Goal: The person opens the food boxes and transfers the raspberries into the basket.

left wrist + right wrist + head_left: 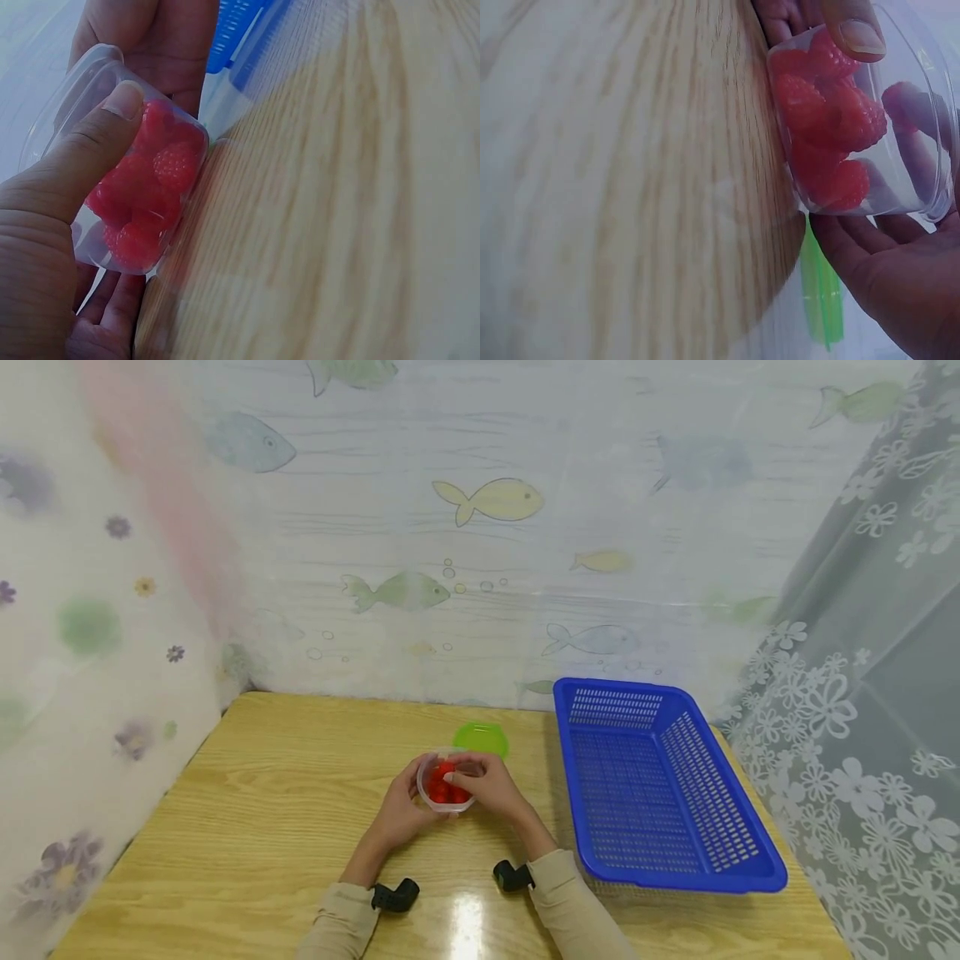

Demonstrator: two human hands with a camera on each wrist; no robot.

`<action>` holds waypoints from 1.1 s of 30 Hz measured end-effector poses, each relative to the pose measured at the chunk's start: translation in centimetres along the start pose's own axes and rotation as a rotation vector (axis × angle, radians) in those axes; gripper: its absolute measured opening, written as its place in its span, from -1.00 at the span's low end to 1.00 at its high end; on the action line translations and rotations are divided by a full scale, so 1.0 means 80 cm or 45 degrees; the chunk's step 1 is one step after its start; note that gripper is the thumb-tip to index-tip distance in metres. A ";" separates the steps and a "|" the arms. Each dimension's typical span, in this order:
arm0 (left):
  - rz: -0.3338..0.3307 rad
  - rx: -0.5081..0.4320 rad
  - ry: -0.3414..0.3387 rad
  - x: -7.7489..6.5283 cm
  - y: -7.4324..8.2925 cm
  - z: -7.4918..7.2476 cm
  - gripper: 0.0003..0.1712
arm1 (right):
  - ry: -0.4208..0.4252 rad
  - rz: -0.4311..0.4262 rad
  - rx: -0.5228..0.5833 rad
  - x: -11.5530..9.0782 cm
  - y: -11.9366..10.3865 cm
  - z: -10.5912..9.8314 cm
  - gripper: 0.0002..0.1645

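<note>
A clear plastic container (452,807) with several red raspberries (135,187) stands on the wooden table in front of the person. My left hand (403,810) grips it from the left, thumb along the near wall and fingers round the far side. From the right, my right hand (491,787) reaches over the rim with thumb and a finger inside. At those fingertips, apart from the pile, a single raspberry (902,105) appears pinched, seen through the wall. The other right fingers (855,247) lie outside by the container, partly hidden.
Just behind the container lies a green lid (482,739). A large blue plastic basket (678,885) with slotted walls stands to the right on the wooden table (285,793). Sheets printed with fish and flowers hang behind and at both sides.
</note>
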State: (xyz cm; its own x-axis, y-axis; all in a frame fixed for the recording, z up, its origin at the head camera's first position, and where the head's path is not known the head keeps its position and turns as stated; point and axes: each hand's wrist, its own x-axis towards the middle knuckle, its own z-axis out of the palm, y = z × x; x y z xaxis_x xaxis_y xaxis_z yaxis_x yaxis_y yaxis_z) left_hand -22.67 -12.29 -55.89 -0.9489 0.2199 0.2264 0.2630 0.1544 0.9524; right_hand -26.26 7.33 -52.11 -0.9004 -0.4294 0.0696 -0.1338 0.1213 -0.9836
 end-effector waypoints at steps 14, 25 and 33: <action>0.051 -0.003 0.023 0.000 0.000 0.003 0.06 | 0.189 -0.046 0.044 -0.018 -0.016 0.011 -0.68; 0.057 -0.003 0.038 0.000 0.002 0.002 0.09 | 0.476 -0.076 0.063 -0.028 -0.044 0.006 -0.74; 0.050 0.061 0.078 0.000 -0.001 0.005 0.09 | 0.527 -0.128 -0.007 -0.044 -0.075 -0.001 -0.74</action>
State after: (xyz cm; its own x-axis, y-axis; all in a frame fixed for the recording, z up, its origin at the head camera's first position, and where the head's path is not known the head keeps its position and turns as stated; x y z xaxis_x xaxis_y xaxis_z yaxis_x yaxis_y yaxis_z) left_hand -22.65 -11.94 -56.04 -0.9462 0.1674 0.2771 0.3071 0.1933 0.9319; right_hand -22.32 8.23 -46.42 -0.9729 -0.0439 0.2271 -0.2305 0.1024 -0.9677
